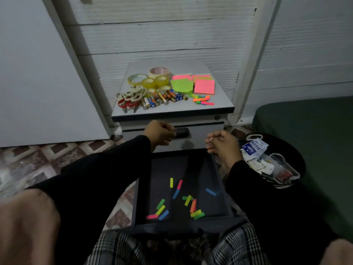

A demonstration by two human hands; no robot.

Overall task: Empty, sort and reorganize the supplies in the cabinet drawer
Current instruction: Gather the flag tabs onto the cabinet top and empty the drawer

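Observation:
A grey cabinet (219, 104) stands against the wall. On its top lie tape rolls (150, 79), scissors (129, 98), batteries (164, 98), sticky note pads (203, 86) and a few colour flags (203, 100). Below, a dark drawer (143, 197) is pulled out toward me, with several loose colour flags (188, 200) scattered in it. My left hand (159, 132) curls its fingers into the handle recess (182, 131) of the closed drawer front above. My right hand (222, 145) hovers over the open drawer's far right corner, fingers curled, nothing visible in them.
A black bin (298, 159) with paper packets and scraps stands right of the drawer. A dark green mattress (315, 131) lies further right. A white panel (38, 83) flanks the cabinet on the left. Patterned tile floor (47, 159) surrounds it; my knees frame the drawer.

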